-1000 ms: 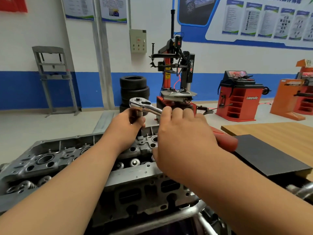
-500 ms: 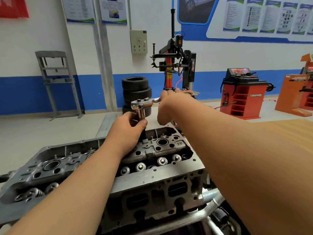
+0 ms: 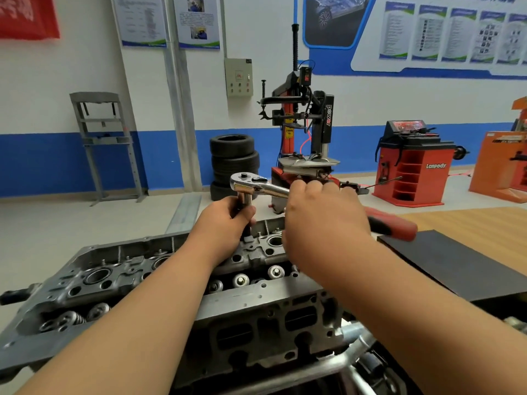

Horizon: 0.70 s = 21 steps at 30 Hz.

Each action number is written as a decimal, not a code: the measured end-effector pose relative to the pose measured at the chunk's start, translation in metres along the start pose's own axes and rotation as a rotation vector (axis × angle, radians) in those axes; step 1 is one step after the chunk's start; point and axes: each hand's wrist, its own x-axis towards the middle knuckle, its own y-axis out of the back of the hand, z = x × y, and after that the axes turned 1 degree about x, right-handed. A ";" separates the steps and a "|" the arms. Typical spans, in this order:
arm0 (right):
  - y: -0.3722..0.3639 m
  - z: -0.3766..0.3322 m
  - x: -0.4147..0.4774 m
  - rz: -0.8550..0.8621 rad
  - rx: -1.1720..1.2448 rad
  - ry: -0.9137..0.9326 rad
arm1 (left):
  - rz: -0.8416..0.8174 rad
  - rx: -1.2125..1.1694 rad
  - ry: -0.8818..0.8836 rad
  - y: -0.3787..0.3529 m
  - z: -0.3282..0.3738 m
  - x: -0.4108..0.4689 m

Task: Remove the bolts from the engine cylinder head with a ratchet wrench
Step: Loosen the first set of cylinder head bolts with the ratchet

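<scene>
One hidden bolt at frame centre seems mid-removal: left hand [image 3: 225,222] grips the extension [image 3: 244,199], right hand [image 3: 322,223] wraps the ratchet wrench [image 3: 256,188] handle.

Ratchet wrench [image 3: 258,187] glossy chrome — cylinder head [image 3: 137,269] matt grey metal.
</scene>
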 end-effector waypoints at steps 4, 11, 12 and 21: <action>0.005 -0.006 -0.022 0.018 -0.041 0.090 | -0.013 -0.024 -0.002 0.000 -0.002 0.001; 0.002 0.008 0.052 -0.264 0.006 -0.082 | 0.023 -0.011 0.008 0.001 -0.004 0.004; 0.002 0.009 0.066 -0.281 0.040 -0.074 | 0.029 -0.005 0.010 0.002 -0.005 0.005; -0.008 -0.012 0.110 -0.310 -0.080 -0.063 | 0.003 0.047 0.004 0.002 -0.005 0.006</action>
